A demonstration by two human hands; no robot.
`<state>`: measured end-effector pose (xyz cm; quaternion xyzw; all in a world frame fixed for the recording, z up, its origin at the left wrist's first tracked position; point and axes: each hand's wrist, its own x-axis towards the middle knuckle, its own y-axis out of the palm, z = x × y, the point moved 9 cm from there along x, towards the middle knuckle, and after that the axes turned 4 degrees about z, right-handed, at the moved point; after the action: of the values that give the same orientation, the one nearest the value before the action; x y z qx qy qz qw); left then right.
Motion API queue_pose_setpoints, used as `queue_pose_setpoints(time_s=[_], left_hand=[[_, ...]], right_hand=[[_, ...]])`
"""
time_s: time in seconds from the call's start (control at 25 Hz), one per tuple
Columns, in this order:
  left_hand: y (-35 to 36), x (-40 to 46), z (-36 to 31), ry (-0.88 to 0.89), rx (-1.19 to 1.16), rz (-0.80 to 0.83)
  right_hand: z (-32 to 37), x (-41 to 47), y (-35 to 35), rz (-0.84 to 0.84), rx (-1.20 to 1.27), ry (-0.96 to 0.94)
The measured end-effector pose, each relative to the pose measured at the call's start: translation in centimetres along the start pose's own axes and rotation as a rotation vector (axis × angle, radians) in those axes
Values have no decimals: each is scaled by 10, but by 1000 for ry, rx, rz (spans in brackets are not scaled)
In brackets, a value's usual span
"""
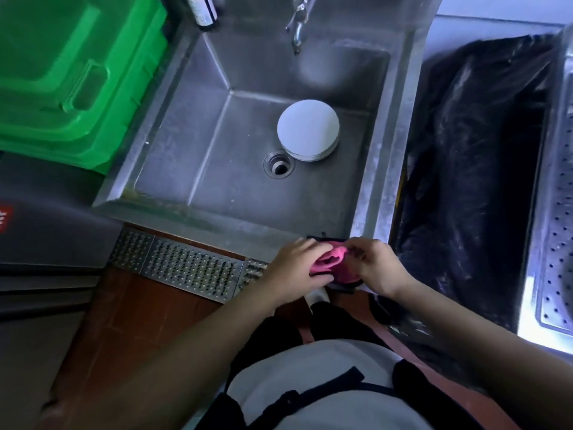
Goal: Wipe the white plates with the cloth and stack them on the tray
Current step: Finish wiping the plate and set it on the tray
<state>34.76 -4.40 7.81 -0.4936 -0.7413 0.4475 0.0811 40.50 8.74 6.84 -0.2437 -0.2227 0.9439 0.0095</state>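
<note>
A stack of white plates (307, 127) sits in the steel sink (198, 144), just right of the drain (279, 166). Both hands are in front of the sink's near edge, well below the plates. My left hand (294, 270) grips a bunched pink cloth (335, 263) from the left. My right hand (375, 265) pinches the same cloth from the right. A dark object lies partly hidden under the cloth and hands. No tray can be made out for certain.
A tap (297, 23) hangs over the sink's back. A green bin (71, 79) stands to the left, a black bin bag (474, 169) to the right, and a perforated steel surface (558, 212) at the far right. A metal floor grate (186, 265) runs below the sink.
</note>
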Motion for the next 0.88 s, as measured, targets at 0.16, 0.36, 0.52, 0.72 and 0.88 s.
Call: queue_pose_setpoints(time_s=[0.16, 0.36, 0.52, 0.72, 0.88], left_hand=[[-23, 9, 18, -168, -536, -12], [-91, 28, 15, -125, -669, -175], [-163, 33, 15, -52, -838, -180], [-222, 29, 5, 90, -952, -85], [-220, 33, 13, 1, -1100, -53]], right_hand=[[18, 15, -16, -29, 174, -4], [60, 25, -34, -24, 385, -67], [85, 22, -55, -73, 371, -120], [140, 8, -71, -98, 860, -223], [155, 17, -57, -171, 1193, -116]])
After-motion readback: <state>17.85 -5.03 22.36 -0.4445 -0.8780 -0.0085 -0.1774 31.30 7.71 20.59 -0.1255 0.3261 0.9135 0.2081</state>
